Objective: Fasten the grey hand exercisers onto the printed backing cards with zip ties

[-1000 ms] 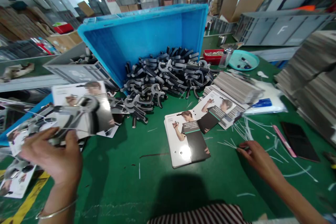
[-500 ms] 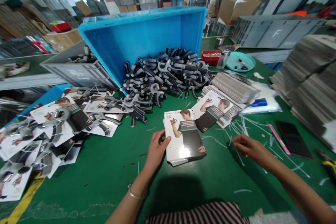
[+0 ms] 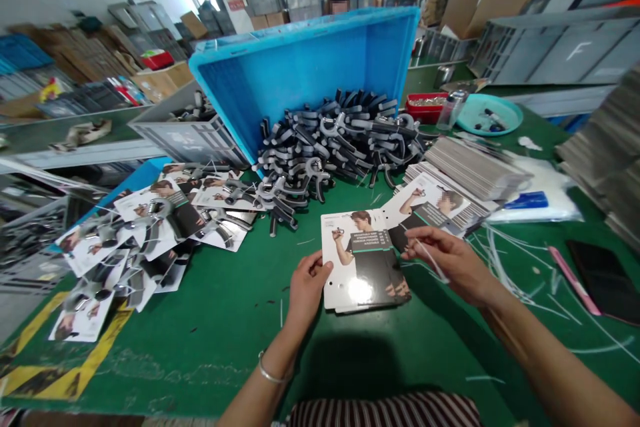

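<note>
A small stack of printed backing cards (image 3: 363,267) lies in front of me, the top one showing a picture of an arm with a hand grip. My left hand (image 3: 307,287) grips its left edge, thumb on top and fingers curled beside it. In my right hand (image 3: 450,263), pinched between the fingertips, is a thin white cable tie (image 3: 429,257), just off the stack's right edge. Behind the stack, black-and-grey hand grips (image 3: 320,140) with metal springs spill in a heap from a tipped blue crate (image 3: 305,60). More cards with hand grips on them (image 3: 165,210) are piled at left.
Further cards (image 3: 475,170) are stacked at right, with loose white cable ties (image 3: 500,260) scattered below. A pink pen-like tool (image 3: 574,280) and a dark phone (image 3: 603,277) lie farther right. Behind stand a red tray (image 3: 425,110) and a turquoise dish (image 3: 513,121).
My right hand has come left from the scattered ties to the stack's right edge, a white cable tie now showing in it. My left hand stays on the stack. The view has turned left.
</note>
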Demonstrator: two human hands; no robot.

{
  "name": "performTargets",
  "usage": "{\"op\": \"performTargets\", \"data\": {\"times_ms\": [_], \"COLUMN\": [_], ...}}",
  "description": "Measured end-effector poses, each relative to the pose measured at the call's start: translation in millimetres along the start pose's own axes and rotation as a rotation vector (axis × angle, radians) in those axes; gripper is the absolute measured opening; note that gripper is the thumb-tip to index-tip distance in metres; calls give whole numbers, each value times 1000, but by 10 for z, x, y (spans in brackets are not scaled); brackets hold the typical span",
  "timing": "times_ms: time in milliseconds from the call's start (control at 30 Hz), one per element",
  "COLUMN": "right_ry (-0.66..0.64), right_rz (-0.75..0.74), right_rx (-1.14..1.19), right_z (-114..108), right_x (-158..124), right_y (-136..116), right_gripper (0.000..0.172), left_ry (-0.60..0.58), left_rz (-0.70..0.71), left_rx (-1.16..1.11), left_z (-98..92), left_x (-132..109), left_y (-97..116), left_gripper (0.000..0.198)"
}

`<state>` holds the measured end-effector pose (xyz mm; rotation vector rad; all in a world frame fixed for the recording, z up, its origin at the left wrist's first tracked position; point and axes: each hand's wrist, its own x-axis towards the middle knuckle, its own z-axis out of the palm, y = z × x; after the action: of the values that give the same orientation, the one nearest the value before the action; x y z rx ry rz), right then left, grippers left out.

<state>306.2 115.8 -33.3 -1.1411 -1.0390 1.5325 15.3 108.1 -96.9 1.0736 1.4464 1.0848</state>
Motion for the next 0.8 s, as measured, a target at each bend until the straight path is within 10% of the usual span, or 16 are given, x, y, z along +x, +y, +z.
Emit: {"op": "performTargets", "data": {"times_ms": [400, 800], "right_ry": [-254, -382], "right_rz": [-233, -505], "right_rx": [-236, -708], "right_z": [1188, 1169], "right_x": [767, 812], "right_y": [358, 548], "right_gripper": [29, 31], "left_ry": [93, -27], "left_rz": [-155, -232], "left_rx": [-293, -462], "left_z": [-478, -257], "left_x": [-160, 87], "left_y": [31, -272], "left_gripper": [49, 47]}}
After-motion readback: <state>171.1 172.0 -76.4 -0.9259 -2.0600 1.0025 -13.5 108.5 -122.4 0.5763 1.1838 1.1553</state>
